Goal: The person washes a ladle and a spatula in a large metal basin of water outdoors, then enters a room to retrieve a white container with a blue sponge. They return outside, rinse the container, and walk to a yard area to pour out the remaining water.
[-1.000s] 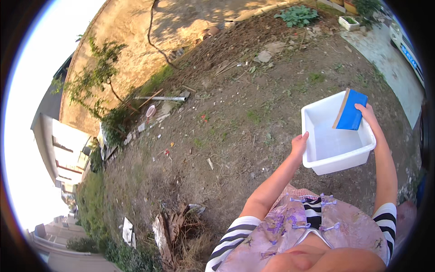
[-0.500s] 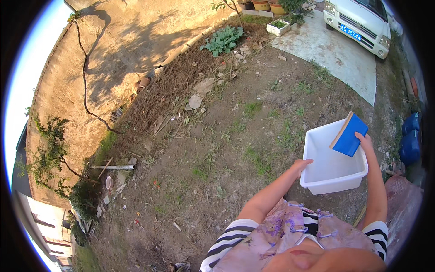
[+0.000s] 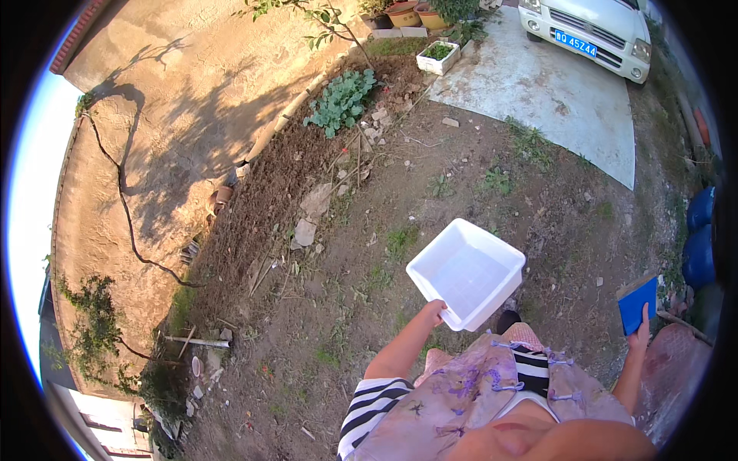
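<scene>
My left hand (image 3: 434,312) is closed on the near rim of a white rectangular plastic tub (image 3: 496,301). It holds the tub tilted above the ground in front of me, with its bare inside showing. Off to the right, my right hand (image 3: 638,335) grips a flat blue rectangular thing (image 3: 639,304) with a tan strip along its far edge. What kind of thing this is, I cannot tell. It is apart from the tub.
Bare soil with weeds (image 3: 400,242) lies ahead. A leafy plant (image 3: 342,102), stones (image 3: 305,231) and an earthen wall (image 3: 177,107) are to the left. A white planter box (image 3: 438,58) and a white van (image 3: 588,34) stand beyond. Blue barrels (image 3: 698,255) stand at right.
The tub has moved left in my left hand. My right hand has carried the blue thing from over the tub out to the right and lower. The view has turned slightly.
</scene>
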`<state>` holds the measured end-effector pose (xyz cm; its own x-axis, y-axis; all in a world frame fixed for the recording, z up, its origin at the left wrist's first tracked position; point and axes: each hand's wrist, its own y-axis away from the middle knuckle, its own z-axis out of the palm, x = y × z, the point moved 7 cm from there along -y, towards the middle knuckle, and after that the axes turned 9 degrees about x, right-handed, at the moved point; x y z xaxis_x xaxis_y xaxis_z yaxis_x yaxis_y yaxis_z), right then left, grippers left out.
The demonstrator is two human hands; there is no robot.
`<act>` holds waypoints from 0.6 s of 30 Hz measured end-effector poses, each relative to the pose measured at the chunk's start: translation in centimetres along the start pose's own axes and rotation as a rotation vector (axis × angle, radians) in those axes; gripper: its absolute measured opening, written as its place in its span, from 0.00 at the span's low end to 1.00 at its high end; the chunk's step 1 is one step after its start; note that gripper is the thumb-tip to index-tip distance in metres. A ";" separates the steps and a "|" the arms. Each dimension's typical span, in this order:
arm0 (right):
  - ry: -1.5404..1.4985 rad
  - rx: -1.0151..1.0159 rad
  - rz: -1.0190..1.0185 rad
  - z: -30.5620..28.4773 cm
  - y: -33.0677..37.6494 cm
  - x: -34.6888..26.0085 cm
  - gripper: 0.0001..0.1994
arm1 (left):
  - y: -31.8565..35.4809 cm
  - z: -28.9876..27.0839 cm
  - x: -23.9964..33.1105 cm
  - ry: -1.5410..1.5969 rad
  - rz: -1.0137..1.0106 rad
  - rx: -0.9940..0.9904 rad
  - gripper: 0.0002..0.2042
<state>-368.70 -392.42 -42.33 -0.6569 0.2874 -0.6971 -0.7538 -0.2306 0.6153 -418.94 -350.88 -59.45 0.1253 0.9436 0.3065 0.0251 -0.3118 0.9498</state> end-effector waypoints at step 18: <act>0.313 -0.239 0.128 43.7 -36.8 -4.4 0.28 | -18.0 5.9 20.1 0.886 -0.118 0.505 0.07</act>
<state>-337.35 -344.61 -45.85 -0.6912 -0.0458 -0.7212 -0.6237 -0.4661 0.6275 -411.02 -327.00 -70.78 -0.6775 0.6505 0.3433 0.4295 -0.0290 0.9026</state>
